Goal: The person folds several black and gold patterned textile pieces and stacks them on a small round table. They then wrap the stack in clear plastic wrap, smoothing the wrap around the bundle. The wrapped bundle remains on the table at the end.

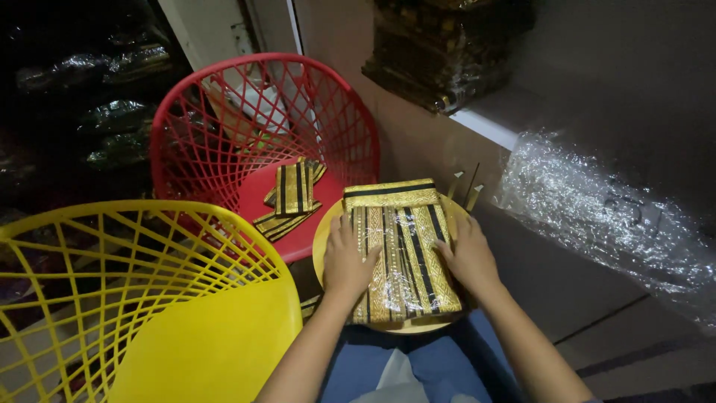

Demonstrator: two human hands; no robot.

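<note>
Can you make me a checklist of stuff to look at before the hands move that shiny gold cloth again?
1. Left hand flat on the gold cloth: ok.
2. Right hand flat on the cloth: ok.
3. Cloth wholly on the round stool: not ok, its near edge hangs over.
4. Top fold lying even: ok.
5. Room on the red chair beside the folded pieces: ok.
6. Sticks clear of the cloth: cannot tell.

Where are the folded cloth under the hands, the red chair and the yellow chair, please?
Folded cloth [403, 254]: head view, on its striped middle between the hands.
Red chair [265, 201]: head view, on its bare seat.
Yellow chair [216, 343]: head view, on its solid seat.
</note>
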